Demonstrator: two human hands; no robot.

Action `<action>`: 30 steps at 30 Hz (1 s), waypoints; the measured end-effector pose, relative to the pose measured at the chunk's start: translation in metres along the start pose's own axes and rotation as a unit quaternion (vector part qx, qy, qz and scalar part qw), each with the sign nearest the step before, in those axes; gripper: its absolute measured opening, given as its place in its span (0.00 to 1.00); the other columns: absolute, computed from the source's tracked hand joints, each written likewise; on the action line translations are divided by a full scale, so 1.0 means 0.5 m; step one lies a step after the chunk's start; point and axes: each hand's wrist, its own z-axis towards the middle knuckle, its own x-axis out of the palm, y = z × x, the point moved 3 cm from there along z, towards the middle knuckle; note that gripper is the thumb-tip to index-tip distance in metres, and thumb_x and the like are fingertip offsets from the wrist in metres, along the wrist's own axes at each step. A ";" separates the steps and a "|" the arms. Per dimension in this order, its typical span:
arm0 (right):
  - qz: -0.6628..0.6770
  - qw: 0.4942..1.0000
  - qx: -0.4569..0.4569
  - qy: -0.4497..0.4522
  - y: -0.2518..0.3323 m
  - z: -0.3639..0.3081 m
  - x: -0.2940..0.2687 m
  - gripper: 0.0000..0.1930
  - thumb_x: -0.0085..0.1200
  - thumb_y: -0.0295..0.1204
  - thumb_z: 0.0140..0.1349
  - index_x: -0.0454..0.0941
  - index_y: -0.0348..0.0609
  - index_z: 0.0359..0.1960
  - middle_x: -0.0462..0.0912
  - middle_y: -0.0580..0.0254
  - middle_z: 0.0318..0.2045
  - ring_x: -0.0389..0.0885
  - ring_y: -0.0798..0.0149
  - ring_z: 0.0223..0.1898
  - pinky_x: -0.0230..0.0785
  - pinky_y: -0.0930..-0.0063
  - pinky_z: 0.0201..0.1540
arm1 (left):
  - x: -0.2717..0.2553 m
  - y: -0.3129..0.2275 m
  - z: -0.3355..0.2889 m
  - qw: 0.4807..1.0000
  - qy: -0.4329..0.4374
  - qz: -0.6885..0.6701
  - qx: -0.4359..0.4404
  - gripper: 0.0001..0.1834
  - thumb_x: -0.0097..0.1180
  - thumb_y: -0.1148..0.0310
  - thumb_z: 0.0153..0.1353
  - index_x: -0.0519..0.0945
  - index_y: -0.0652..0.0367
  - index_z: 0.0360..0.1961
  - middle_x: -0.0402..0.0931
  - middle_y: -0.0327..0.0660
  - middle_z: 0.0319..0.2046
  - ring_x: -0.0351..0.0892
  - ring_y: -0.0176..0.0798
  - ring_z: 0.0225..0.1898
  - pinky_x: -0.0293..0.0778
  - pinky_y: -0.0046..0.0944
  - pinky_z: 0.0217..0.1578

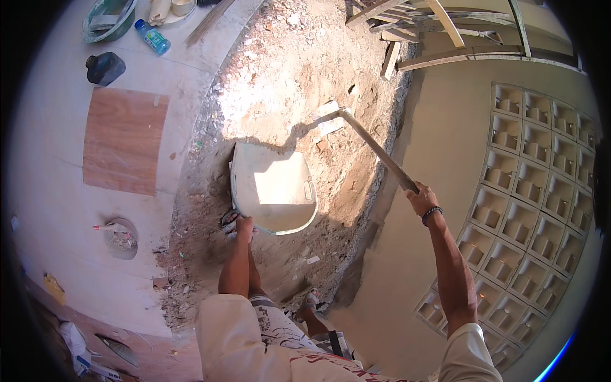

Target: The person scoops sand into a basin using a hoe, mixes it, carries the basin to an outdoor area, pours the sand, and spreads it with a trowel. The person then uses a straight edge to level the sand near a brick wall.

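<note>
My right hand (422,200), with a dark bracelet at the wrist, is wrapped round the end of a long wooden handle. This belongs to a hoe (375,146), which slants up and left to a pale, flat head resting on or just over the dirt. On the near left my left hand (244,225) is closed on the rim of a cream plastic tub (277,213). The tub lies tilted on the soil, its open side toward the far end, with a handle slot on its right side. Its inside is partly sunlit; I make out no load in it.
Loose soil and rubble (280,70) fill the strip between the pale floor and the wall (445,127) of hollow vent blocks (528,184). A plywood sheet (124,141), dark jug (105,69), bottle (153,38) and green basin (108,28) lie left. Timber (458,57) is stacked far right.
</note>
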 end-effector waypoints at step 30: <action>0.036 0.998 -0.051 -0.024 0.067 -0.083 0.108 0.25 0.50 0.42 0.55 0.69 0.44 0.53 0.80 0.41 0.38 0.78 0.42 0.43 0.70 0.53 0.46 | 0.504 -0.310 -0.608 0.871 0.436 -0.029 0.226 0.36 0.49 0.49 0.62 0.56 0.57 0.65 0.60 0.47 0.61 0.58 0.43 0.62 0.59 0.40 0.58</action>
